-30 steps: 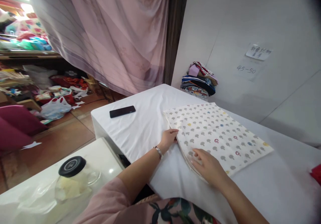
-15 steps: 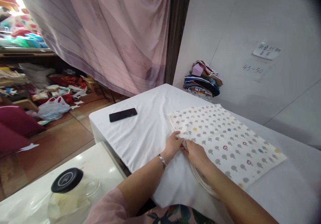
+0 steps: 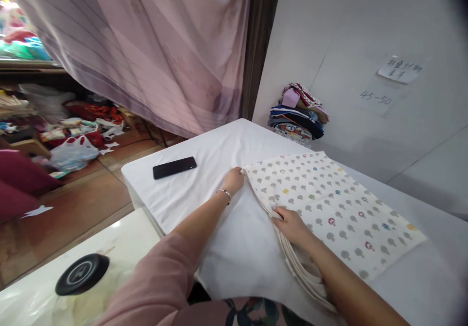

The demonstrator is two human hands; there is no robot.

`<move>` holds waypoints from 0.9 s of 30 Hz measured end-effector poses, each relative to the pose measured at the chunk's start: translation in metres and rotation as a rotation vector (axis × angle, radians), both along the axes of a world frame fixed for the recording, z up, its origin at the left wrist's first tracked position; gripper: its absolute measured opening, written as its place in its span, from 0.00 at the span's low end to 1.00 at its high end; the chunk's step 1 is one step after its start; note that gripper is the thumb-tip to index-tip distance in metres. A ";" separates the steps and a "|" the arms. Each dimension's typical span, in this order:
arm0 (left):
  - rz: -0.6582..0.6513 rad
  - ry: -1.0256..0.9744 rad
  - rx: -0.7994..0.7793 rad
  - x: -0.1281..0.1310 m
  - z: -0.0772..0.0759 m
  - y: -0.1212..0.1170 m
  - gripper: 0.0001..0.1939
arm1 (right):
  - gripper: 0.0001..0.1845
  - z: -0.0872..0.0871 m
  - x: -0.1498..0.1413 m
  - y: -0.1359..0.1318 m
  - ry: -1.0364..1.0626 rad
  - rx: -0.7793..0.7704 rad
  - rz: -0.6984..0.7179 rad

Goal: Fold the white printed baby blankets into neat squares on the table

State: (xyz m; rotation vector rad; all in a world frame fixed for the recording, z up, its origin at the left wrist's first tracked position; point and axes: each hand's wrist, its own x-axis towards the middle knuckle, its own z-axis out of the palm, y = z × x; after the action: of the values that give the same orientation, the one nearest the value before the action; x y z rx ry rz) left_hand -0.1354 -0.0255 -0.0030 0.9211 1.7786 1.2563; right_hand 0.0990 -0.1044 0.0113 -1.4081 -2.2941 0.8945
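Left hand (image 3: 233, 181) pinches the cloth (image 3: 310, 184) at one corner, right hand (image 3: 292, 226) grips its edge; its length runs far-left to near-right.

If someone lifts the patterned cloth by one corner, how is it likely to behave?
The patterned cloth is probably floppy: its edge curves loosely near the right hand. The stacked edges suggest several layers, which may slide apart.
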 end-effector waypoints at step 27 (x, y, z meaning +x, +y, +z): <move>-0.373 -0.642 0.093 -0.010 0.004 0.022 0.11 | 0.08 -0.003 0.001 0.002 0.054 -0.079 -0.016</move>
State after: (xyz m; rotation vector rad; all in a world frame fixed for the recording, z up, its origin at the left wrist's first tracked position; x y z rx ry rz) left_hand -0.1455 -0.0033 0.0008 0.7408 1.0045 1.2142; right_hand 0.1004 -0.1029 0.0081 -1.4142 -2.2278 1.0161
